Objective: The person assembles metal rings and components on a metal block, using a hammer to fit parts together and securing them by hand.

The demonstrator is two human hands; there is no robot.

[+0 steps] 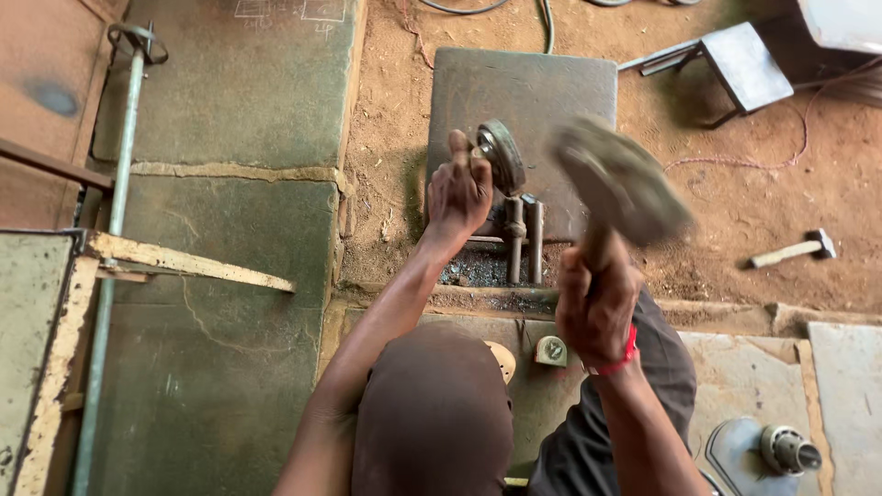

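Two hammers [617,179] [792,249] — one metal disc [501,156]

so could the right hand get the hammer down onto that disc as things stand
Probably yes: the right hand holds the hammer raised beside the disc, with nothing between them, though the left hand grips the disc's near edge.

Hammer head [621,179] motion-blurred; handle hidden inside right hand [595,303].

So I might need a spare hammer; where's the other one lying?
The spare hammer lies on the dirt floor at the right of the head view, right of the raised hammer in the right hand.
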